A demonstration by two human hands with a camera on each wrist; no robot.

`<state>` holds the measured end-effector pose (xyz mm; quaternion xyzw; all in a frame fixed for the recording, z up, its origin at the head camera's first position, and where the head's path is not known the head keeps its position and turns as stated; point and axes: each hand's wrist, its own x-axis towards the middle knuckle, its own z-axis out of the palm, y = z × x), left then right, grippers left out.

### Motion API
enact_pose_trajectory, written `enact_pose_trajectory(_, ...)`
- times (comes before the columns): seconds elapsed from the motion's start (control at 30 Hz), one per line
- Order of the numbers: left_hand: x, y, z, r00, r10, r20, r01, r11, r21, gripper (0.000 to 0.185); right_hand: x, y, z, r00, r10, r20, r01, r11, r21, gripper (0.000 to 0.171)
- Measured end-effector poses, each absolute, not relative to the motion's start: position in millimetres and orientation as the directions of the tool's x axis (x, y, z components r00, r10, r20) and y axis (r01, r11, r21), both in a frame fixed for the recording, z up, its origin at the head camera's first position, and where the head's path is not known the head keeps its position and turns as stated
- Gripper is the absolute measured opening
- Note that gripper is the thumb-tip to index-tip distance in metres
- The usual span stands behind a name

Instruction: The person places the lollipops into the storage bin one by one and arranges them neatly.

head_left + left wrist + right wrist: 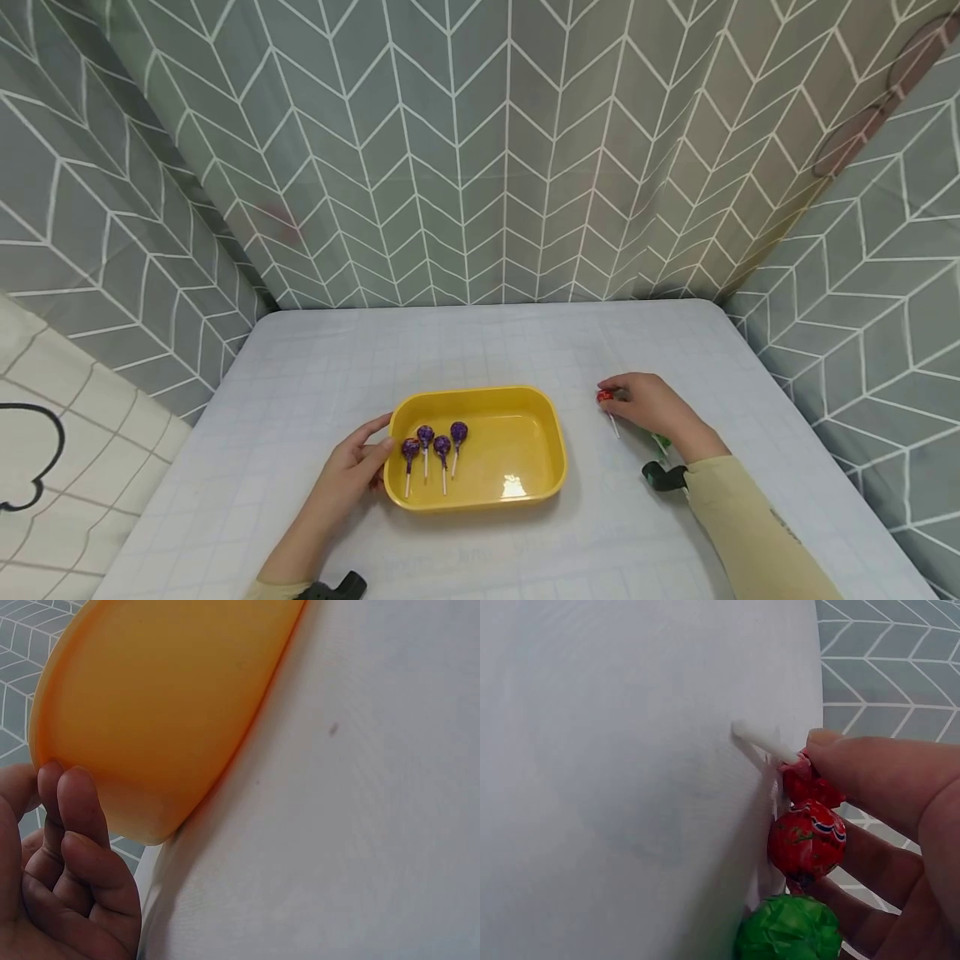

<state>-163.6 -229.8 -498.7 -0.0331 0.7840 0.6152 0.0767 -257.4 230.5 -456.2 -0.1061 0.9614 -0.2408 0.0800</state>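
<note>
- Left hand (pixel 352 471) lies nearest the head camera, at the near-left of the table (pixel 300 375). Fingers are relaxed and mostly straight, tips touching the left wall of the yellow tray (pixel 525 400). Nothing is gripped; the left wrist view shows fingertips (pixel 79 802) against the tray's outer wall (pixel 165 697).
- Tray sits mid-table, long axis running left to right. Four purple lollipops (pixel 433 442) lie in its left half, heads toward the far side, sticks pointing back at the person, roughly parallel.
- Right hand (pixel 652 408) rests on the table just right of the tray, apart from it. Fingers are curled, pinching a red lollipop (pixel 604 397) at its head.
- Right wrist view: the thumb presses on the red lollipop (pixel 806 836), its white stick (pixel 761 742) lying along the table surface. A second red wrapper seems to sit just above it; whether that is another lollipop I cannot tell.
- Green lollipop (pixel 791 930) sits under the same hand, beside the red one; a green bit also shows by the wrist (pixel 662 440) from above.
- Key relation: the tray lies to the left of the right hand, its right rim the nearest edge. The red lollipop's stick points toward the person and slightly right, roughly matching the sticks in the tray. The right hand is the nearer one to the loose lollipops; the left is on the tray's far side from them.
</note>
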Motion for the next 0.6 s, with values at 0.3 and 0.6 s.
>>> enact_pose_trajectory(0.3,-163.9,-229.5,-499.0,-0.986,0.041,-0.159,-0.144,0.241,0.96,0.044,-256.7,229.3,-456.3,-0.969,-0.229,-0.092,-0.16,0.866,-0.474,0.041)
enact_pose_trajectory(0.6,-164.6,-229.6,-498.7,-0.985,0.039,-0.169,-0.154,0.247,0.957,0.046,-258.8,227.7,-457.5,-0.974,-0.211,-0.084,-0.145,0.862,-0.486,0.039)
